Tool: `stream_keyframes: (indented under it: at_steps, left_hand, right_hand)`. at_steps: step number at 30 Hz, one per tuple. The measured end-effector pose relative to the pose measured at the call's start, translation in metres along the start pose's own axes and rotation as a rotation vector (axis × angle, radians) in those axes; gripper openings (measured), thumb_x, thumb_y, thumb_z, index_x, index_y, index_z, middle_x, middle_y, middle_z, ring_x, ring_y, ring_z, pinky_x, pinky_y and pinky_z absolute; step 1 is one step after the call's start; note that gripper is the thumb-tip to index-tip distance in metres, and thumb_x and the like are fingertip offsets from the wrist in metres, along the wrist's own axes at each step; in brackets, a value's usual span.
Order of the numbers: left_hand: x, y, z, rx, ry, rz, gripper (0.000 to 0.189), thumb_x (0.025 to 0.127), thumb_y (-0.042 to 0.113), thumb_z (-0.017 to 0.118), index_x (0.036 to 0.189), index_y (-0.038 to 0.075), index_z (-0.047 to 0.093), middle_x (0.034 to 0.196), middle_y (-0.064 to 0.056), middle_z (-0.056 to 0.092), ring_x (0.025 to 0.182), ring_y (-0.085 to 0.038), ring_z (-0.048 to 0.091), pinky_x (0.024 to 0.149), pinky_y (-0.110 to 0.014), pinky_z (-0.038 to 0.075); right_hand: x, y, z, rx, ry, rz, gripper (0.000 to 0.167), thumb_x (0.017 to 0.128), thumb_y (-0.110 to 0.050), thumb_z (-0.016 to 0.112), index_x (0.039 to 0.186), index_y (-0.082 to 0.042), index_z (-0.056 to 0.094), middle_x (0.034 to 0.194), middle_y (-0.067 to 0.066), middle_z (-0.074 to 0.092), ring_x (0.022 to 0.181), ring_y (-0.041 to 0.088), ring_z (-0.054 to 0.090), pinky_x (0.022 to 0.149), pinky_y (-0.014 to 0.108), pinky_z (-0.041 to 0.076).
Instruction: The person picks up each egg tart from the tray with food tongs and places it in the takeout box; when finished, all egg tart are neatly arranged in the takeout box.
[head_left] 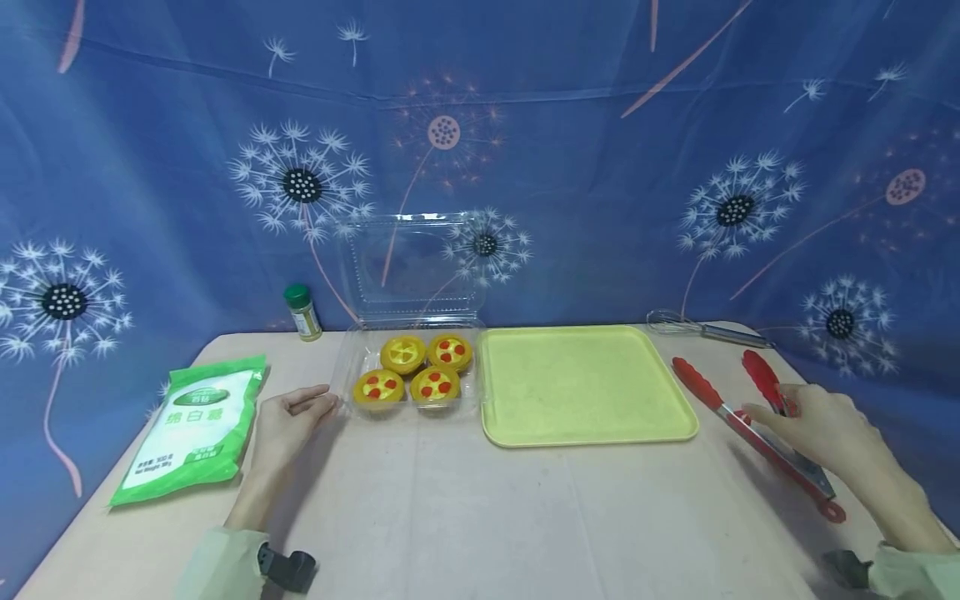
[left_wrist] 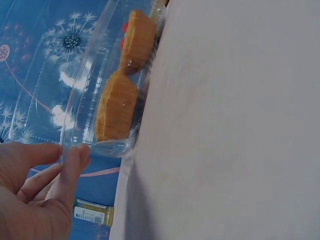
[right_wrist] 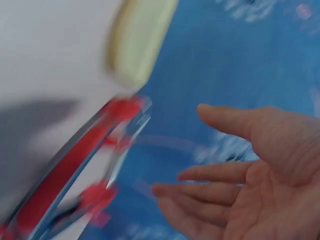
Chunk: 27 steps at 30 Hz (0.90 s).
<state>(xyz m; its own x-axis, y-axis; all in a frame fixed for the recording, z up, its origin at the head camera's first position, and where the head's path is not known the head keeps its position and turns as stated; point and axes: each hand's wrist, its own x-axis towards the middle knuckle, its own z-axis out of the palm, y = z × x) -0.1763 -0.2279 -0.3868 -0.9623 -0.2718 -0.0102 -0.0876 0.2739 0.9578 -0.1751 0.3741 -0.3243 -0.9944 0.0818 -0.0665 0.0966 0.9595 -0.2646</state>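
Observation:
At the left edge of a clear plastic clamshell box (head_left: 343,367), my left hand (head_left: 288,425) pinches the rim between thumb and fingers. The box stands with its lid (head_left: 375,250) raised against the cloth. Inside lie several egg tarts (head_left: 378,387), most with red pieces on top; their ribbed brown sides show in the left wrist view. On the right, my right hand (head_left: 832,433) hovers by the red and silver tongs (head_left: 776,454), which lie with their arms spread. Its fingers (right_wrist: 215,192) are extended and hold nothing in the right wrist view, where the tongs look blurred.
Right of the box lies a yellow tray (head_left: 585,387), with a whisk (head_left: 705,329) behind its far right corner. A green and white bag (head_left: 195,425) lies left of my left hand. A green-capped shaker (head_left: 303,312) stands at the back, before the blue dandelion cloth.

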Motion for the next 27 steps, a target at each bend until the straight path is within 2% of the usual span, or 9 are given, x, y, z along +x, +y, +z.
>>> stream_keyframes:
  at_steps: [2,4,5,7,10,12,16,20,27]
  left_hand:
    - [0.0,0.001,-0.002,0.067,-0.002,0.022,0.039,0.096,0.014,0.062,0.128,-0.009,0.058,0.117,-0.024,0.066,0.079,0.012,0.061,0.075,-0.009,0.056]
    - [0.001,0.002,-0.004,0.128,-0.005,0.038,0.04,0.096,0.018,0.064,0.126,-0.007,0.06,0.116,-0.023,0.067,0.081,0.011,0.061,0.073,-0.006,0.054]
    - [0.001,0.003,-0.005,0.143,-0.011,0.041,0.04,0.096,0.019,0.064,0.126,-0.006,0.06,0.116,-0.022,0.067,0.083,0.009,0.062,0.073,-0.007,0.054]
    - [0.002,0.004,-0.006,0.159,-0.029,0.05,0.041,0.095,0.02,0.064,0.127,-0.007,0.06,0.116,-0.022,0.067,0.089,0.002,0.065,0.075,-0.008,0.055]
    - [0.004,0.005,-0.008,0.164,-0.068,0.06,0.043,0.096,0.019,0.064,0.129,-0.008,0.058,0.116,-0.022,0.067,0.097,-0.008,0.067,0.078,-0.011,0.056]
    - [0.006,0.004,-0.008,0.158,-0.1,0.063,0.044,0.096,0.017,0.063,0.13,-0.009,0.055,0.116,-0.023,0.067,0.098,-0.011,0.068,0.08,-0.013,0.056]
    - [0.011,0.002,-0.012,0.112,-0.17,0.052,0.047,0.096,0.013,0.061,0.134,-0.014,0.049,0.118,-0.026,0.066,0.094,-0.009,0.068,0.085,-0.021,0.059]
    - [0.016,0.001,-0.015,0.103,-0.215,0.043,0.05,0.095,0.011,0.061,0.135,-0.015,0.045,0.121,-0.028,0.064,0.099,-0.017,0.068,0.088,-0.026,0.059]
    - [0.027,0.011,-0.022,0.133,-0.272,0.04,0.052,0.097,0.012,0.058,0.138,-0.016,0.041,0.126,-0.031,0.059,0.11,-0.03,0.064,0.09,-0.03,0.059]
  right_hand:
    - [-0.003,-0.024,-0.001,0.042,0.016,-0.129,0.079,0.09,-0.047,0.065,0.127,0.021,0.048,0.097,0.032,0.066,0.077,0.039,0.064,0.057,0.047,0.057]
    - [-0.006,-0.049,0.001,0.1,-0.005,-0.238,0.071,0.091,-0.044,0.067,0.128,0.015,0.053,0.117,0.034,0.062,0.098,0.045,0.064,0.07,0.055,0.059]
    - [-0.008,-0.061,0.005,0.132,-0.015,-0.282,0.067,0.091,-0.042,0.067,0.128,0.013,0.056,0.119,0.032,0.063,0.103,0.045,0.064,0.075,0.057,0.058]
    - [-0.01,-0.085,0.014,0.204,-0.047,-0.346,0.06,0.091,-0.038,0.069,0.127,0.009,0.059,0.117,0.026,0.066,0.102,0.04,0.066,0.077,0.052,0.06]
    - [-0.01,-0.117,0.03,0.318,-0.103,-0.405,0.054,0.09,-0.034,0.07,0.125,0.007,0.062,0.112,0.019,0.07,0.103,0.034,0.067,0.079,0.044,0.062]
    - [-0.007,-0.137,0.043,0.399,-0.152,-0.435,0.052,0.09,-0.032,0.07,0.124,0.006,0.062,0.108,0.016,0.072,0.102,0.032,0.068,0.08,0.042,0.062]
    - [0.006,-0.175,0.068,0.541,-0.252,-0.473,0.05,0.091,-0.027,0.07,0.124,0.009,0.061,0.103,0.014,0.073,0.094,0.027,0.071,0.079,0.037,0.062]
    - [0.021,-0.204,0.087,0.662,-0.346,-0.446,0.055,0.093,-0.026,0.068,0.129,0.013,0.055,0.103,0.018,0.072,0.087,0.027,0.072,0.078,0.035,0.062]
    - [0.043,-0.233,0.106,0.789,-0.422,-0.383,0.058,0.096,-0.023,0.063,0.134,0.017,0.045,0.112,0.025,0.068,0.095,0.033,0.07,0.084,0.039,0.062]
